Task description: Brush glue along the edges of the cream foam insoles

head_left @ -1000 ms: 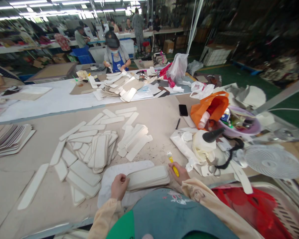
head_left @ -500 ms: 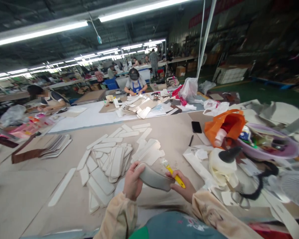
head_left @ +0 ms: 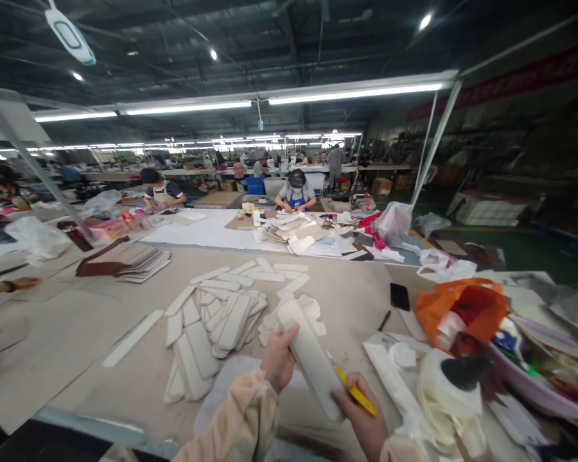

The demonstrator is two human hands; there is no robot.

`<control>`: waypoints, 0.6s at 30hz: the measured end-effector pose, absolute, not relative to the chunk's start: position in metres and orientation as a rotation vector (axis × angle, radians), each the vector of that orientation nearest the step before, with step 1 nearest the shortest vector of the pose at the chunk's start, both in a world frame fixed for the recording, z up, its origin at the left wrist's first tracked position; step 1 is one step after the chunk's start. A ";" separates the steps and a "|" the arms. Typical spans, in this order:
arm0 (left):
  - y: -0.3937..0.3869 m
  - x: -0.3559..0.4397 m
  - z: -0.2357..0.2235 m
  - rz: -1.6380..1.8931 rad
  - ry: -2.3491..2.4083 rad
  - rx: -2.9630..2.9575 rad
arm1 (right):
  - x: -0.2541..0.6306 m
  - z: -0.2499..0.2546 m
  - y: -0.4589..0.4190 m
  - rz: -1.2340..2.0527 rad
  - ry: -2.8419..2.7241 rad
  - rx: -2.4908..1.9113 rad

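Our left hand [head_left: 278,362] pinches the far part of a pale round-cornered strip [head_left: 314,364], thumb on top; our right hand [head_left: 361,410] steadies its near end, fingers curled around a yellow-handled brush [head_left: 363,399]. We should support the strip evenly between both hands to limit bending, and avoid accidental brush contact. Loose strips [head_left: 234,321] lie left of the left hand.

Room between strips [head_left: 234,324] and phone [head_left: 399,296] — bag [head_left: 433,314], likely basin [head_left: 534,386], block right.

Left hand [head_left: 278,360]: you grip a pale strip [head_left: 313,359].
Right hand [head_left: 365,410]: you hold its near end and a yellow brush [head_left: 355,389].
Pile [head_left: 232,322]: pale pieces, at your left.
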State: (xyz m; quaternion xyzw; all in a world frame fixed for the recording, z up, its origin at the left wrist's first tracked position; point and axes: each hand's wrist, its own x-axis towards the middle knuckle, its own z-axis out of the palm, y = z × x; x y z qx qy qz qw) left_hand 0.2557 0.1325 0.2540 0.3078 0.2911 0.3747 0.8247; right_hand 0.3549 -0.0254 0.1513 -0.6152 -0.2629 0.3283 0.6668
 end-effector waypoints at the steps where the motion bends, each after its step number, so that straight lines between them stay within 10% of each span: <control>1: 0.126 0.258 0.249 0.783 0.624 0.628 | 0.354 0.155 -0.026 0.752 -0.586 -1.376; 18: 0.106 0.264 0.236 0.803 0.597 0.522 | 0.354 0.164 -0.042 0.784 -0.601 -1.358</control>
